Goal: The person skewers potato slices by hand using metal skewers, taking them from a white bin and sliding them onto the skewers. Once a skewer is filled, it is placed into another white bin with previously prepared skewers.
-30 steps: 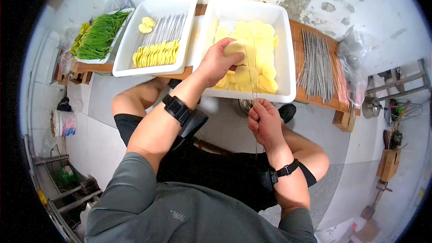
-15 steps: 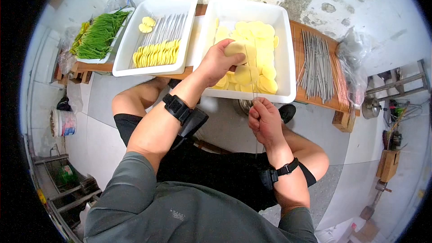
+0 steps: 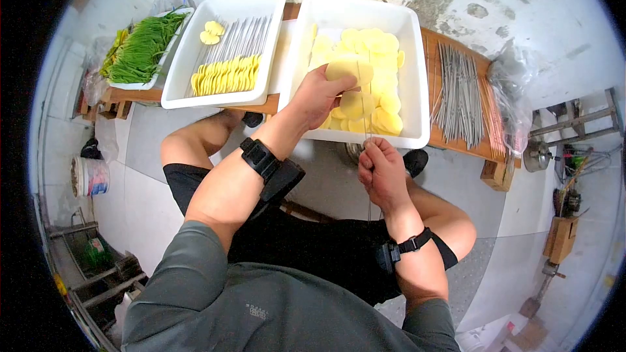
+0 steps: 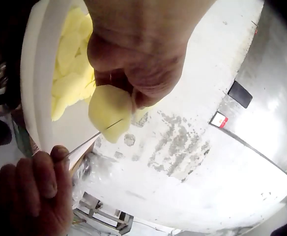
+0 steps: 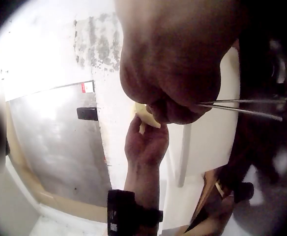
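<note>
My left hand [image 3: 316, 98] pinches a thin, pale yellow potato slice [image 3: 347, 70] between thumb and fingers, over the white tub of slices. Just below it another slice [image 3: 357, 105] sits on a thin metal skewer [image 3: 367, 127]. In the left wrist view the skewer [image 4: 82, 145] passes through the slice [image 4: 105, 109] beneath the fingers. My right hand [image 3: 383, 173] grips the skewers close in front of the tub, fingers curled. Two skewer ends [image 5: 246, 109] stick out of the right fist in the right wrist view.
Loose potato slices [image 3: 381, 45] lie in the white tub [image 3: 422, 85]. Left of it, a white tray [image 3: 175, 85] holds a row of skewered slices [image 3: 225, 77]. Green stalks [image 3: 145, 52] fill the far-left tray. Bare skewers [image 3: 460, 94] lie on the bench at right.
Both hands keep their grips. The left hand and its slices have shifted slightly; the right hand has moved slightly up and left along the skewers.
</note>
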The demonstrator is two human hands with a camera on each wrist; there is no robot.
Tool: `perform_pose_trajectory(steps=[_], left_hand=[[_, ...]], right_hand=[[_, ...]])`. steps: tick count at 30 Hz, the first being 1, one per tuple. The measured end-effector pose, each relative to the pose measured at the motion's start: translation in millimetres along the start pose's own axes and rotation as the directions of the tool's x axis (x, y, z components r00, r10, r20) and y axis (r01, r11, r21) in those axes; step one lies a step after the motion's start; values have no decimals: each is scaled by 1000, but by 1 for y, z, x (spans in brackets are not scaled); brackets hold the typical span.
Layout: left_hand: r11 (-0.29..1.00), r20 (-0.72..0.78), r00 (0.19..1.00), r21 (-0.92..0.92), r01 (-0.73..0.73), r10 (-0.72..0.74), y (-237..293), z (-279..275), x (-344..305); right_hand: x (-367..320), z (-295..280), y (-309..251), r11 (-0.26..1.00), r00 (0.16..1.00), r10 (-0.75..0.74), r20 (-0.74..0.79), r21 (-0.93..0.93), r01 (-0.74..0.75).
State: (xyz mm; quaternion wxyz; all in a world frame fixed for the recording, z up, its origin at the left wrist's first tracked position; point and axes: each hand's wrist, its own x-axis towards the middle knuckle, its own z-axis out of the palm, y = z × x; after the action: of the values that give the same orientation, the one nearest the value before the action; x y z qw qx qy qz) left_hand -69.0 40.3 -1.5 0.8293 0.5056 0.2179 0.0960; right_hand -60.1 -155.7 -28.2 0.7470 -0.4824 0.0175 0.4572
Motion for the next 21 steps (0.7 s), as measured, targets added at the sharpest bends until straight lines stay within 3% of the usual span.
perform_pose_trajectory(steps=[5, 16, 21], left_hand=[[1000, 21, 1000, -5, 5, -5, -4, -1, 2], [974, 88, 996, -225, 24, -4, -12, 1, 4], [979, 97, 995, -203, 11, 9, -10, 1, 3]], right_hand=[[-1, 4, -2, 1000, 1000, 8, -1, -12, -8], [0, 2, -3, 1000, 1000, 2, -15, 25, -2], [0, 2, -2, 999, 1000, -13, 5, 30, 13]])
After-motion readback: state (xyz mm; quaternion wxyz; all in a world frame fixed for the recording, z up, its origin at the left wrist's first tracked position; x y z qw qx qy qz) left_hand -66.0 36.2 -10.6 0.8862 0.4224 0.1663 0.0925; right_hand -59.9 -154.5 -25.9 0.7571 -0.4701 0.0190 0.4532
